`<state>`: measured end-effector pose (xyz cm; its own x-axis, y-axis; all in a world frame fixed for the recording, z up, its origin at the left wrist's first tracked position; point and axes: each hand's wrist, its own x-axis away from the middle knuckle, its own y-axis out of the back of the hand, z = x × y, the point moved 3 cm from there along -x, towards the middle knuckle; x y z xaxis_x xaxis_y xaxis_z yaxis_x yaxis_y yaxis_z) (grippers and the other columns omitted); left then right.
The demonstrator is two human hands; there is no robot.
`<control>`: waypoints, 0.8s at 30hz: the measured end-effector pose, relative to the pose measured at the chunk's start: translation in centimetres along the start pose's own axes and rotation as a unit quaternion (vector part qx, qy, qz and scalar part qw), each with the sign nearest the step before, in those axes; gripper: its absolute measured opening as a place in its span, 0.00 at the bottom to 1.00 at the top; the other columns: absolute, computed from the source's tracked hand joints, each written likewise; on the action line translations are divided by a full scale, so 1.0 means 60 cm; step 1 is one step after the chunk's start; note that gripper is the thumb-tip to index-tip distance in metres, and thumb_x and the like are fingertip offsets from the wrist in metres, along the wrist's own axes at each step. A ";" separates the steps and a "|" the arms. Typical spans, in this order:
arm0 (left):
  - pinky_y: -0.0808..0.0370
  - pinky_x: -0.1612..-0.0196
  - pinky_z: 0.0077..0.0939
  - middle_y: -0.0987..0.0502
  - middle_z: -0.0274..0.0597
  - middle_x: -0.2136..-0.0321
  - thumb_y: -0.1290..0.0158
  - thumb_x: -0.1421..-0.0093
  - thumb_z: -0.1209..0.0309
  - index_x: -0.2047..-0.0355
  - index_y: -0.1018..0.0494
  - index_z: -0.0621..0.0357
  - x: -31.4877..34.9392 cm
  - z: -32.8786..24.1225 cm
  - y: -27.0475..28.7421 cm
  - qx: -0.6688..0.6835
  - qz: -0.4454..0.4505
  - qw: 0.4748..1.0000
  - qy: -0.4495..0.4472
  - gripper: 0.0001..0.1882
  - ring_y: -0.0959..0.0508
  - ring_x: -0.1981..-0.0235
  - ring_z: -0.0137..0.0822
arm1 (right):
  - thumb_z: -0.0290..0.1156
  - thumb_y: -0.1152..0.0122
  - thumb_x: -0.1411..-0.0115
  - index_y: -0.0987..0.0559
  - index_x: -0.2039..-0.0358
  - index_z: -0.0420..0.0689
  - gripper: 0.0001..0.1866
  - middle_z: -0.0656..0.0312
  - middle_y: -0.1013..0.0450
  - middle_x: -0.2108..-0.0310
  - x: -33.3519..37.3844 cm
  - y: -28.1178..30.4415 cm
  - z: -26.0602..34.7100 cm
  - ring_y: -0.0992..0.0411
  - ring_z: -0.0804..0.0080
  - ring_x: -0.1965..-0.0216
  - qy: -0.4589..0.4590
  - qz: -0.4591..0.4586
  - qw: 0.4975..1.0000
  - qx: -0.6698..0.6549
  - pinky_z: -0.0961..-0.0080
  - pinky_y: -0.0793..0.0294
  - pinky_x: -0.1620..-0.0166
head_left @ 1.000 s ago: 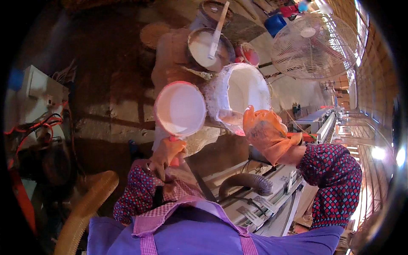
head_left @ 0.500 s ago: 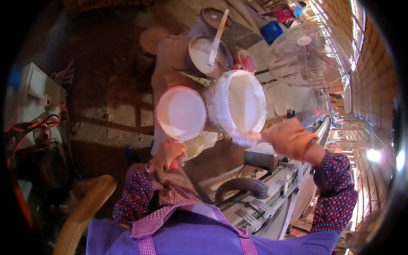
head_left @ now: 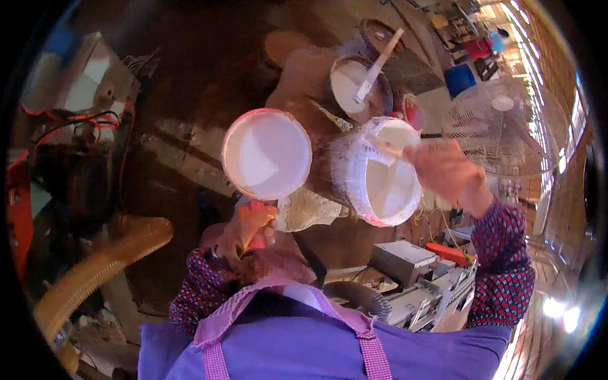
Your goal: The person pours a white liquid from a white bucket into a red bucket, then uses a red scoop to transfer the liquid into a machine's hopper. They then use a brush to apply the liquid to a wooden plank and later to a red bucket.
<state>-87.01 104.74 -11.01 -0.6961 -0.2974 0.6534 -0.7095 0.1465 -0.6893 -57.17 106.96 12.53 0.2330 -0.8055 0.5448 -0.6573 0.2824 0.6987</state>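
Observation:
My left hand (head_left: 253, 228) is closed round the red handle of a round red dipper (head_left: 226, 142), held level, with a smooth white liquid or paste inside. To its right stands a white-crusted bucket (head_left: 350, 171) holding the same kind of white stuff. Over that bucket's mouth my right hand (head_left: 445, 174) grips a brush (head_left: 385, 149) with a short pale handle. The brush's bristles look white-coated, and whether they touch the contents I cannot tell. Behind the bucket sits a dark-rimmed tub (head_left: 335, 73) of white material, a whitened wooden stick (head_left: 380, 66) lying across it.
Farther back are another drum (head_left: 373, 35), a small red container (head_left: 413, 114) and a blue bin (head_left: 460, 82). A large fan (head_left: 503, 130) stands at right. Machinery (head_left: 405, 259) lies near right, a ribbed yellow hose (head_left: 107, 272) at left. A person (head_left: 487, 45) is far off.
The brush has gone from the bucket's near rim to over its mouth, in my right hand. My view has turned, shifting the tubs and fan rightward. The dipper stays in my left hand.

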 end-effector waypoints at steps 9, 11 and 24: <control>0.30 0.78 0.22 0.31 0.33 0.79 0.44 0.44 0.67 0.64 0.30 0.58 0.040 -0.014 0.029 0.072 -0.118 0.989 -0.048 0.11 0.32 0.81 0.24 | 0.29 0.42 0.51 0.25 0.64 0.40 0.13 0.59 0.24 0.76 0.059 0.032 0.092 0.22 0.64 0.73 0.108 0.221 0.969 0.014 0.64 0.29 0.75; 0.30 0.77 0.22 0.31 0.33 0.78 0.45 0.42 0.67 0.62 0.30 0.58 0.055 -0.027 0.029 0.048 -0.129 0.989 -0.046 0.11 0.33 0.82 0.24 | 0.29 0.42 0.52 0.24 0.68 0.41 0.10 0.59 0.24 0.75 0.072 0.032 0.105 0.22 0.63 0.73 0.112 0.258 0.959 0.010 0.63 0.28 0.74; 0.25 0.66 0.25 0.25 0.42 0.64 0.46 0.40 0.62 0.56 0.28 0.63 0.252 -0.019 0.210 -0.163 -0.078 0.931 -0.317 0.17 0.24 0.66 0.29 | 0.36 0.48 0.46 0.21 0.56 0.43 0.19 0.62 0.22 0.72 -0.232 0.282 0.160 0.30 0.78 0.80 -0.055 0.209 0.812 -0.543 0.78 0.31 0.75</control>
<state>-106.61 103.19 -9.48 -0.4516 -0.8204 0.3507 -0.8637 0.3034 -0.4025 -78.41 117.95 12.29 0.0475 -0.5464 0.8362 0.3704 0.7870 0.4933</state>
